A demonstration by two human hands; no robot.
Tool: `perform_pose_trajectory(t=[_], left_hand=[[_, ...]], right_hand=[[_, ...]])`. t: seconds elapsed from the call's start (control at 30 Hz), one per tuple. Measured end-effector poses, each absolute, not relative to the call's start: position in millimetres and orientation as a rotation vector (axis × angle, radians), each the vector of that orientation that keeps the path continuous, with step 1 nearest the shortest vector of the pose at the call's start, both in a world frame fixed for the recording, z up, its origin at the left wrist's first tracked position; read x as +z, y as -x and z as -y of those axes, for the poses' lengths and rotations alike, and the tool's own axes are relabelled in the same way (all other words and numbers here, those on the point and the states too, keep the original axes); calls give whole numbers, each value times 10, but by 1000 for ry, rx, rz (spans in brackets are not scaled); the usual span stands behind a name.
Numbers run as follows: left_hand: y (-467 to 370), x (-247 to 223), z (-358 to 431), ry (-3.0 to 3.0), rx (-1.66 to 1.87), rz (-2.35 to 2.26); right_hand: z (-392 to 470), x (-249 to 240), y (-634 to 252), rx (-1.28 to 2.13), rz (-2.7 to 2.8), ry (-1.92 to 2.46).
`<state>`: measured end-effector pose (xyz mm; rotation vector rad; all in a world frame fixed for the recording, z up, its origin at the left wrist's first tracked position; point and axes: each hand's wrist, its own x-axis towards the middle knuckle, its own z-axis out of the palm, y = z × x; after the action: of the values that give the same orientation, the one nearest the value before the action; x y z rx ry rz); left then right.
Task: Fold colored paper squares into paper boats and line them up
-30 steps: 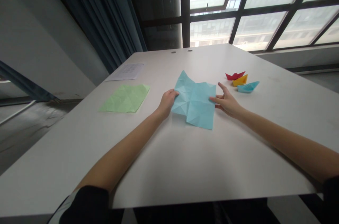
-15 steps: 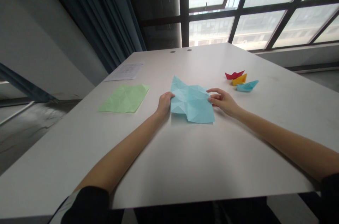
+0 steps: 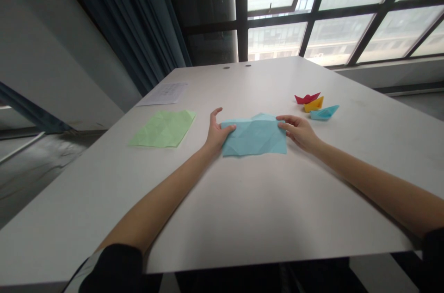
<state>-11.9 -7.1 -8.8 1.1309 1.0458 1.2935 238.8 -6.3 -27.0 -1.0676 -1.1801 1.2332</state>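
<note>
A creased light-blue sheet of paper (image 3: 255, 137) lies between my hands, with its near part now a wide, flat band and a low peak along its far edge. My left hand (image 3: 216, 134) grips its left end, thumb across the top of the paper and index finger raised off it. The other left fingers are hidden. At the upper right corner, my right hand (image 3: 299, 131) pinches the sheet between thumb and fingers.
A creased green paper sheet (image 3: 163, 129) lies to the left, with a printed white page (image 3: 164, 94) behind it. Folded paper boats stand at the right: red (image 3: 307, 98), yellow (image 3: 314, 104) and blue (image 3: 324, 112). The white table (image 3: 243, 219) reaches toward the windows.
The blue sheet has gone from a spread, uneven shape to a flatter, wider band. My left thumb has come over the paper and the index finger has lifted; my right hand shifted slightly right.
</note>
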Motion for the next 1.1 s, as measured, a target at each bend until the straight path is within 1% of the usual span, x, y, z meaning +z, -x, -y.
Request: perform_pose_trajectory(t=[0.23,0.4,0.63,0.87,1.1], left_hand=[[116,-124,66,-1255,1181,-1024],[101,-130,74,-1213,1205,-1038],[55,-99,111,-1055,1213,-978],[83,-87,67,-1025,1237,-1009],[48,-94,103,-972,1177,-994]], right_hand=[[103,-264,-2364,1359,1152,1102],[129,-245,-2332,1351,1144,1126],[192,-163,-2251,1485,1024,1070],[145,-153,-2311,1360,1123,1076],[182,-189,-2237,1409,1085,1061]])
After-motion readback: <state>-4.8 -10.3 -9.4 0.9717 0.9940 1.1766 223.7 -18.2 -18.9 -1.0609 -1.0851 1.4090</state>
